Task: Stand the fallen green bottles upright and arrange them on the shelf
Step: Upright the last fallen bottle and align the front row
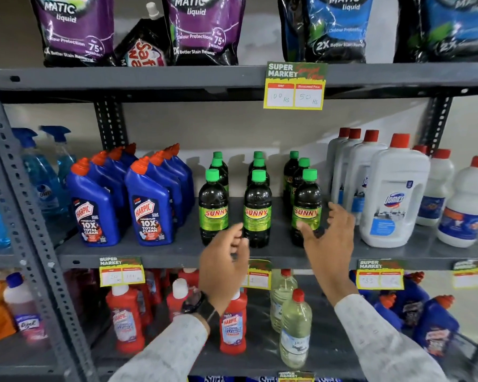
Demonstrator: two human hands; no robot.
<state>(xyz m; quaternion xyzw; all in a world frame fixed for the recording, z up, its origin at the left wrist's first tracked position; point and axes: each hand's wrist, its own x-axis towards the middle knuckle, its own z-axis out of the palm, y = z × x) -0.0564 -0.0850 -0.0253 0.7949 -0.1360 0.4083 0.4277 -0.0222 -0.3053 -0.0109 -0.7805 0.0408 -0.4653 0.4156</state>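
Note:
Several green-capped dark bottles with green SUNNY labels stand upright in three rows on the middle shelf [177,252]: a left row [213,208], a middle row [257,208] and a right row [306,208]. My left hand [222,267] hovers just in front of the shelf edge, between the left and middle front bottles, fingers loosely curled and holding nothing. My right hand [329,241] is spread beside the right front bottle, its thumb near the label; I cannot tell whether it touches. No green bottle lies on its side.
Blue Harpic bottles [149,205] crowd the left of the green rows; white red-capped Domex jugs [392,194] stand on the right. Detergent pouches [204,28] fill the upper shelf. Red cleaner bottles [233,323] and clear bottles [295,332] sit below. Price tags [294,86] hang from shelf edges.

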